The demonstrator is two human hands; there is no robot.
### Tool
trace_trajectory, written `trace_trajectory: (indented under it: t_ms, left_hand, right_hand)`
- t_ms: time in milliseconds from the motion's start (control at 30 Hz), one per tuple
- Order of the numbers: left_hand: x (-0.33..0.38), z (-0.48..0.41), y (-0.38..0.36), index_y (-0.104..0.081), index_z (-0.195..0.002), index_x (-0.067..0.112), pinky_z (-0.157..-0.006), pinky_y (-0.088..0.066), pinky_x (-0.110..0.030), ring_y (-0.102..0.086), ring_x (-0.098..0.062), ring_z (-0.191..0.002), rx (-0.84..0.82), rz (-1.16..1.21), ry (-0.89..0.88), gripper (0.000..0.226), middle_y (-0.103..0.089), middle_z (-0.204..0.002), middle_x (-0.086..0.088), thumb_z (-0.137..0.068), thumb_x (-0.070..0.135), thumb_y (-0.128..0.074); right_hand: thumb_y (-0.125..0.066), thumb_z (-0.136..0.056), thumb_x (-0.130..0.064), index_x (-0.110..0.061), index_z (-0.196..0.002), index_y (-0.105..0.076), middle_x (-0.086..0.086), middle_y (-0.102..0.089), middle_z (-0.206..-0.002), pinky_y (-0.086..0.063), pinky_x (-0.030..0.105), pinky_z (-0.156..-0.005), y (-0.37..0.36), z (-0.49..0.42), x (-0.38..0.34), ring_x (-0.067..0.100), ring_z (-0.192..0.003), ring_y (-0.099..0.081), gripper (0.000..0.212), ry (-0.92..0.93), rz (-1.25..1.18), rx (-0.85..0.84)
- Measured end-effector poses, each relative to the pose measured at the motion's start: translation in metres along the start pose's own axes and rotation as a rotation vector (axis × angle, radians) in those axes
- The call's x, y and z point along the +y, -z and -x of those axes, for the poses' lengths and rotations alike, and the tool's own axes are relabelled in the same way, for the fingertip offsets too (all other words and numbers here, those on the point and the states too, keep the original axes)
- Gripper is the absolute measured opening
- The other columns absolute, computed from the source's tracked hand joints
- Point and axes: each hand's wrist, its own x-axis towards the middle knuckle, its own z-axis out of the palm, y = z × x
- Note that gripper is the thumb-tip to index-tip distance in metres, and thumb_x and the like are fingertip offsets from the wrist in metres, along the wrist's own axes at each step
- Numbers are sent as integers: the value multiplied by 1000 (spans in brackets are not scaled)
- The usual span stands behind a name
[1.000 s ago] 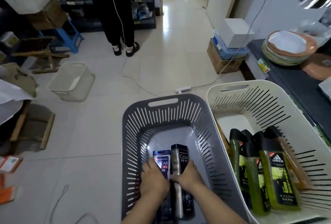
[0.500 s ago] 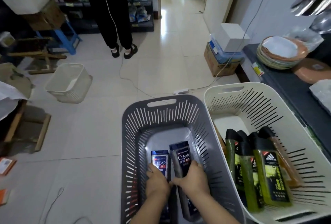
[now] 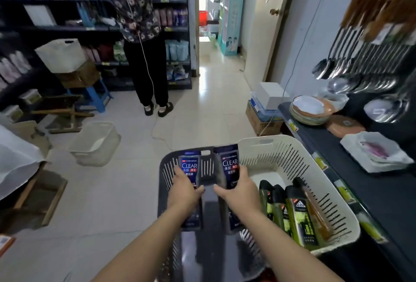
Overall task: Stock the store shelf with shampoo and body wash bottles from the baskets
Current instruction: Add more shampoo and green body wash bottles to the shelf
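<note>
My left hand [image 3: 184,189] grips a dark blue Clear shampoo bottle [image 3: 189,168], and my right hand [image 3: 238,188] grips a taller dark Clear bottle [image 3: 229,164]. Both bottles are lifted above the grey slotted basket [image 3: 167,178] on the floor in front of me. To its right stands a cream slotted basket [image 3: 290,157] holding several green and amber Adidas body wash bottles [image 3: 299,216]. Store shelves [image 3: 67,27] with packaged goods run along the far left wall.
A person [image 3: 144,40] stands at the far shelves, a cable trailing to the floor. An empty cream basket [image 3: 96,143] sits on the tiles at left. A dark counter [image 3: 369,191] at right carries plates; ladles hang above. Cardboard boxes [image 3: 263,119] stand beyond the baskets.
Both hands have lifted the two Clear bottles up out of the grey basket. My head has tilted up, bringing the shelves and the standing person into view.
</note>
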Motion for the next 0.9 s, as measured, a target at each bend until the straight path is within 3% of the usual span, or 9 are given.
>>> trace_trajectory:
  t_ms: [100,300,467,600,700,800,900]
  left_hand:
    - [25,27,19,-22,-131,16,-86,-54,-44,-64,-30,-103,74,36,-72,78,-59,-122,-9,-79,31,-78]
    - [81,105,42,-25,-127,24,-75,-59,-43,-66,-24,-93,207,-21,-274,76,-61,-116,-5,-76,44,-78]
    - [139,181,32,-20,-129,28,-73,-56,-41,-66,-26,-94,280,-68,-491,81,-61,-116,-3,-75,53,-75]
    - [185,227,13,-20,-130,28,-77,-54,-41,-65,-26,-96,211,-17,-652,86,-63,-118,-1,-71,58,-76]
    - [219,253,-4,-16,-139,27,-82,-51,-42,-63,-32,-104,125,16,-796,93,-60,-126,-3,-73,57,-74]
    - [247,280,-24,-16,-141,24,-82,-49,-43,-61,-34,-108,17,48,-899,95,-59,-130,-6,-73,56,-75]
    - [271,316,-48,-17,-143,18,-78,-45,-41,-61,-36,-109,-119,78,-992,99,-59,-129,-9,-73,57,-75]
  right_hand:
    - [-80,-67,-49,-26,-109,-45,-7,-63,-102,-47,27,-68,34,15,-7,15,-86,-60,59,42,-2,87]
    - [-78,-68,-51,-28,-105,-46,-10,-64,-94,-41,25,-60,118,70,0,13,-83,-61,54,137,-42,194]
    - [-76,-63,-55,-31,-107,-48,-11,-63,-97,-43,29,-68,192,122,21,15,-85,-59,58,165,-9,379]
    - [-76,-59,-56,-30,-108,-48,-10,-64,-97,-51,33,-71,251,159,36,16,-89,-63,63,154,12,548]
    - [-75,-63,-55,-27,-106,-43,-11,-56,-92,-47,32,-66,293,190,50,17,-83,-57,61,107,58,704]
    - [-75,-61,-59,-27,-93,-36,-7,-58,-88,-44,31,-57,325,226,71,17,-76,-58,59,-4,73,861]
    - [-74,-61,-59,-25,-93,-36,-5,-58,-90,-50,34,-62,352,271,98,18,-76,-59,60,-151,72,1006]
